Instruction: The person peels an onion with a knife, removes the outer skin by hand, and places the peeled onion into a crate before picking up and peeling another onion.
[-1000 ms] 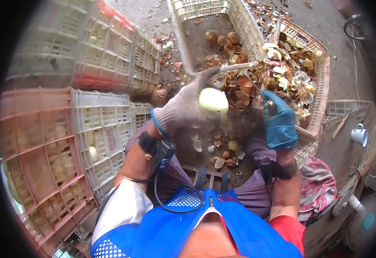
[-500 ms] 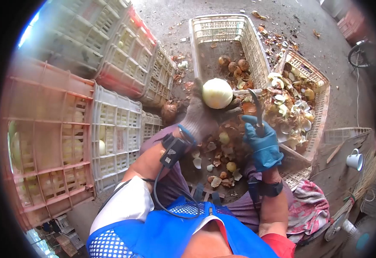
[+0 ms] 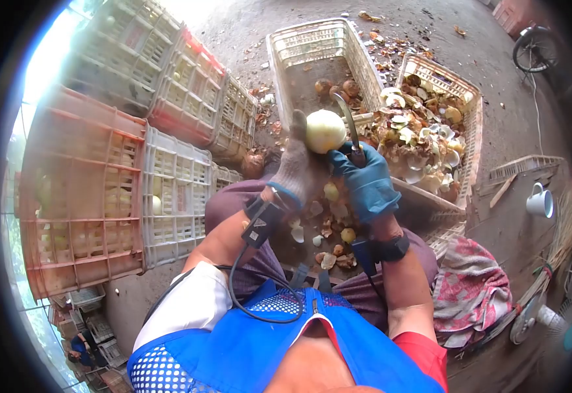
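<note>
My left hand [image 3: 294, 169], in a dirty pale glove, is closed around a peeled white onion [image 3: 326, 131]. In a blue rubber glove, my right hand [image 3: 369, 182] grips a knife with a curved blade [image 3: 349, 123]. The blade stands up along the onion's right side; whether it touches cannot be told. Below the hands, loose peels and small onions [image 3: 347, 236] lie between my knees. A crate [image 3: 274, 69] just ahead holds several brown unpeeled onions [image 3: 350, 88]. Beside it, a crate [image 3: 474, 141] is heaped with onion skins [image 3: 423, 134].
Stacked crates with pale onions rise on the left, among them a red crate [image 3: 80, 226] and a white crate [image 3: 178, 196]. At right are a white mug [image 3: 539, 200], a pink-and-white cloth [image 3: 472, 288] and a straw broom [image 3: 554, 239]. Peel scraps litter the floor ahead.
My right hand has moved left and up, bringing the curved knife beside the onion. My left hand still holds the onion. The whole view has shifted slightly.
</note>
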